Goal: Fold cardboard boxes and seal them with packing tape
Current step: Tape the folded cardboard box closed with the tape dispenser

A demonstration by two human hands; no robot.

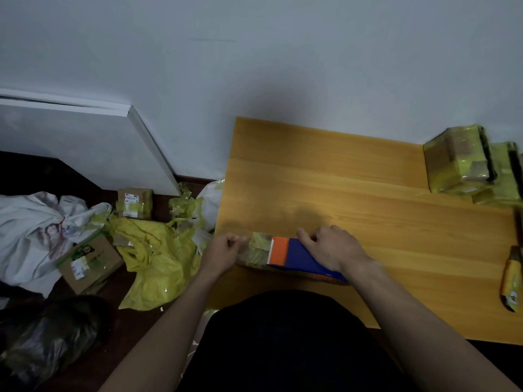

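A small cardboard box [256, 250] wrapped in yellowish tape lies near the front left edge of the wooden table [353, 193]. A blue tape dispenser with an orange toothed blade [285, 254] rests against the box. My right hand [334, 247] grips the dispenser from above. My left hand [226, 248] has curled fingers and pinches the tape end at the box's left side. The roll of tape itself is hidden under my right hand.
Taped boxes [464, 162] are stacked at the table's back right. A yellow utility knife [512, 281] lies at the right edge. On the floor to the left lie yellow tape scraps [152, 256], cardboard boxes [87, 261], a white sack [31, 230] and a dark bag [51, 340].
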